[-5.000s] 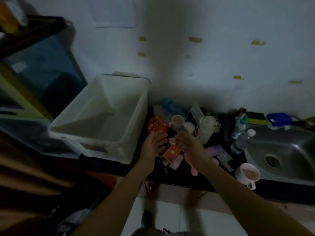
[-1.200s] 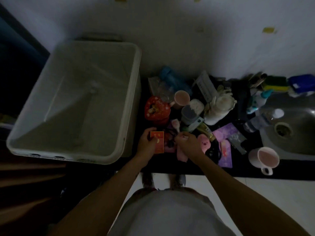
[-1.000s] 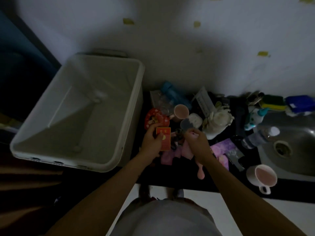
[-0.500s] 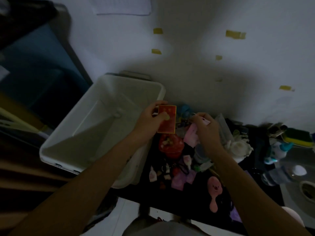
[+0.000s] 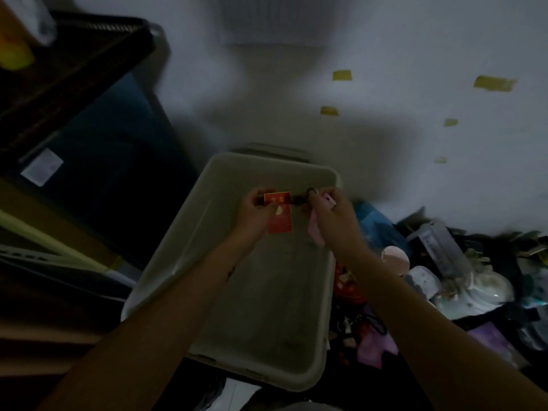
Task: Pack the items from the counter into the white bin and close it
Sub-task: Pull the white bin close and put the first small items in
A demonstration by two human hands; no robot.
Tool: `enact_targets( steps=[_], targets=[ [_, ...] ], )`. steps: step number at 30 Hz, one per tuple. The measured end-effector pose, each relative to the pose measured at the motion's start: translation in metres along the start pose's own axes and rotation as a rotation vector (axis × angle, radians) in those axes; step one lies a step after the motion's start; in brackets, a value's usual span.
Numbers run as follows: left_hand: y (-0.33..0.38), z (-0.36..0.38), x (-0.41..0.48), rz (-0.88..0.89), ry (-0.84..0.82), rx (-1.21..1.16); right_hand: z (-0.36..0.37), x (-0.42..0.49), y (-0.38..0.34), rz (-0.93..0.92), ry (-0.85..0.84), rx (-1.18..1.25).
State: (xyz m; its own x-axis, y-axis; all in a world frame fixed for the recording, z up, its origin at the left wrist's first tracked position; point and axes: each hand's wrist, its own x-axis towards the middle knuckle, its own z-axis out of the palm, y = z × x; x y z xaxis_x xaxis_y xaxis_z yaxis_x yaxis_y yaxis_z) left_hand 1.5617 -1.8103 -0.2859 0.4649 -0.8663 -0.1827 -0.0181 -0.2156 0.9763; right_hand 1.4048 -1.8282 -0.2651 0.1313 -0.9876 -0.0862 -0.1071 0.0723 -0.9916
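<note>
Over the white bin [image 5: 323, 307] — your left hand [image 5: 252, 215] pinches a red packet [image 5: 278, 213], your right hand [image 5: 332, 216] grips pink items [image 5: 315, 232].

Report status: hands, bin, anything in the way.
Left hand holds red packet over white bin. Right hand grips pink item, also over it. Bin open. Nothing seen blocking the drop.

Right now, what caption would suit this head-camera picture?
Over the open white bin, the left hand holds a red packet and the right hand pinches small pink items.
</note>
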Motion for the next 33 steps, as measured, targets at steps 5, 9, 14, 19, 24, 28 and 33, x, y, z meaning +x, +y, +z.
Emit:
enact_targets(
  steps=[5,9,14,19,24,28,33],
  targets=[
    [-0.037,-0.018,0.039,-0.113,0.074,-0.044,0.053,0.017,0.037,0.185,0.082,0.032],
    [-0.073,-0.020,0.069,-0.262,0.091,0.017,0.079,0.030,0.069,0.443,0.184,0.225],
    [-0.119,-0.016,0.093,-0.445,0.156,-0.028,0.096,0.045,0.102,0.654,0.252,0.192],
    [-0.149,-0.019,0.118,-0.560,0.200,-0.049,0.113,0.064,0.125,0.717,0.365,0.239],
    [-0.165,-0.013,0.139,-0.568,0.202,0.006,0.117,0.079,0.149,0.752,0.366,0.207],
    [-0.175,-0.011,0.151,-0.569,0.203,0.063,0.114,0.094,0.164,0.770,0.373,0.081],
    [-0.182,-0.011,0.151,-0.546,0.173,0.089,0.115,0.107,0.172,0.776,0.343,0.033]
  ],
)
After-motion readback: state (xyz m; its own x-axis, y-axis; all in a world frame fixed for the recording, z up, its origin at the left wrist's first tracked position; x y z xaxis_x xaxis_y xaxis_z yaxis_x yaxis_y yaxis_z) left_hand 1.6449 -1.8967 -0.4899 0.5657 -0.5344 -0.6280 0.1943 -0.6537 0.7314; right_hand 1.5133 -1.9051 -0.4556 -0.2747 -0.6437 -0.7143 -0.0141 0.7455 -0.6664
